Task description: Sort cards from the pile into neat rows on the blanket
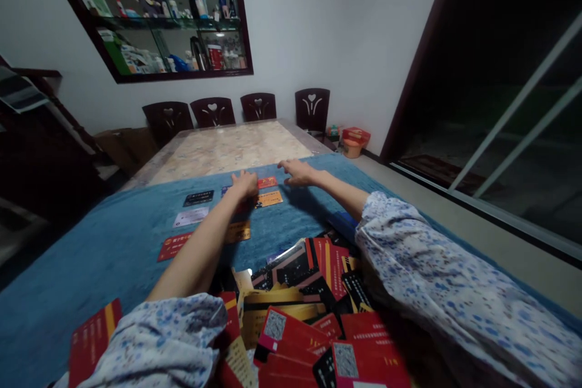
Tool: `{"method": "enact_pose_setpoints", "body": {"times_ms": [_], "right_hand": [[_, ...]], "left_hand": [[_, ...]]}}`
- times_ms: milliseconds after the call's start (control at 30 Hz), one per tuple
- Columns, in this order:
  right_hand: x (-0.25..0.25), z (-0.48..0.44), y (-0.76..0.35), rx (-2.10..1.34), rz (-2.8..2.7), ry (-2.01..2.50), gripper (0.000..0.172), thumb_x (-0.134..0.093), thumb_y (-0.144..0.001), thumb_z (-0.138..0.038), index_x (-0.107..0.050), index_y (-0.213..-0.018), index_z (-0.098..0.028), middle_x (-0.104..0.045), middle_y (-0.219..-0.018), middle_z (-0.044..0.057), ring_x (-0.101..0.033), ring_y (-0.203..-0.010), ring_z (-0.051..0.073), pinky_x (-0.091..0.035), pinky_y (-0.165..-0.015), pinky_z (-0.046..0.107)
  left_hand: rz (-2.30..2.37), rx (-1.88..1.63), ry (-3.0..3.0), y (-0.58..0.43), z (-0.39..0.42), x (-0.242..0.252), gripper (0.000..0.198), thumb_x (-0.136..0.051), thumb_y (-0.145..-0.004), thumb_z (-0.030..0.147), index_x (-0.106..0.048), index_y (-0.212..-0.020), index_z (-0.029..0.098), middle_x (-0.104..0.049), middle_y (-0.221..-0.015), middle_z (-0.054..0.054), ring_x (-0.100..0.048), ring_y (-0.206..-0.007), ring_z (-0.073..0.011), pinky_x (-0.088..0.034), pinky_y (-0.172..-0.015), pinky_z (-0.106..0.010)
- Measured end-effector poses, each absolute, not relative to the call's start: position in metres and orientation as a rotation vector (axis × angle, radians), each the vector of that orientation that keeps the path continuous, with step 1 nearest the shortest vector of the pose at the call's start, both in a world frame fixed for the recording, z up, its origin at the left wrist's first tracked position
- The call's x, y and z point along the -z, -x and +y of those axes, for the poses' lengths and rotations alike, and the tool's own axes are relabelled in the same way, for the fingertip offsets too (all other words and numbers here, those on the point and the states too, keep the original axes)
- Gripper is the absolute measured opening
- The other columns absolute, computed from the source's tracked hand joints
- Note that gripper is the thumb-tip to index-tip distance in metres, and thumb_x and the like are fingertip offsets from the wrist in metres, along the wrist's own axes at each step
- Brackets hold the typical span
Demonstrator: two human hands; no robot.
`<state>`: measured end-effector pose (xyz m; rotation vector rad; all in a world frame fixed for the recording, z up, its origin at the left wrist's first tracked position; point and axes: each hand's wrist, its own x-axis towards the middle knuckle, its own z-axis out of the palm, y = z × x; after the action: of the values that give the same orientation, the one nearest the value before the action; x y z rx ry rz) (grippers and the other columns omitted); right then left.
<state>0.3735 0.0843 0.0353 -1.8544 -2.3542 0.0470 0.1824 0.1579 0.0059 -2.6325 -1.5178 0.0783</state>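
A loose heap of red, black and gold printed cards [300, 309] lies closest, under both forearms and well behind the hands, on the blue towelling cloth [68, 267] that covers the near part of the worktop. Both arms are stretched far forward. The left hand [245, 183] rests knuckles up with its fingers curled down at the left end of a small red rectangular card [267, 182]; whether it pinches that card or only presses on it I cannot tell. The right hand [297, 171] lies palm down just right of the card, fingers spread flat on the cloth, holding nothing. The red card lies flat and face up between the two hands, its long axis running from one hand to the other, the right end tipped slightly away from the person. An orange card [269, 198] sits just behind it, towards the person, lying the same way. Left of the left hand lie a black card [199, 197] and a pale card [191, 216]. As I judge it, placing this card well means squaring its long edge with the orange card's, keeping an even gap, and pressing lightly so the cloth does not ruck.
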Motion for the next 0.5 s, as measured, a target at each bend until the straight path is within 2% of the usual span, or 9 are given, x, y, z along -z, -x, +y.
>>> {"method": "enact_pose_setpoints", "body": {"times_ms": [133,300,500], "right_hand": [[-0.038,0.053,-0.389,-0.025,-2.349,1.814,0.055,-0.062,-0.081,-0.02,-0.05,-0.135,-0.021,-0.062,-0.125,0.011,-0.052,-0.119,0.029,-0.046,-0.087,0.037],[-0.036,0.012,-0.406,-0.01,-2.365,1.803,0.047,-0.059,-0.084,-0.02,-0.055,-0.131,-0.021,-0.062,-0.123,0.01,-0.053,-0.116,0.027,-0.043,-0.084,0.036],[-0.031,-0.033,-0.422,0.091,-2.383,1.848,0.032,-0.057,-0.087,-0.022,-0.064,-0.118,-0.022,-0.063,-0.118,0.011,-0.052,-0.112,0.028,-0.039,-0.081,0.035]], "left_hand": [[-1.492,-0.02,2.509,-0.185,0.137,-0.01,0.044,-0.057,-0.075,0.015,-0.059,-0.119,0.015,-0.058,-0.131,-0.021,-0.041,-0.131,-0.0357,-0.033,-0.105,-0.059],[-1.394,0.038,2.522,-0.184,0.117,-0.017,0.038,-0.05,-0.08,0.013,-0.062,-0.115,0.014,-0.059,-0.127,-0.022,-0.043,-0.128,-0.0351,-0.033,-0.104,-0.061],[-1.298,0.14,2.559,-0.185,0.091,-0.024,0.032,-0.05,-0.084,0.014,-0.066,-0.111,0.018,-0.06,-0.126,-0.018,-0.04,-0.13,-0.0344,-0.033,-0.103,-0.059]]}}
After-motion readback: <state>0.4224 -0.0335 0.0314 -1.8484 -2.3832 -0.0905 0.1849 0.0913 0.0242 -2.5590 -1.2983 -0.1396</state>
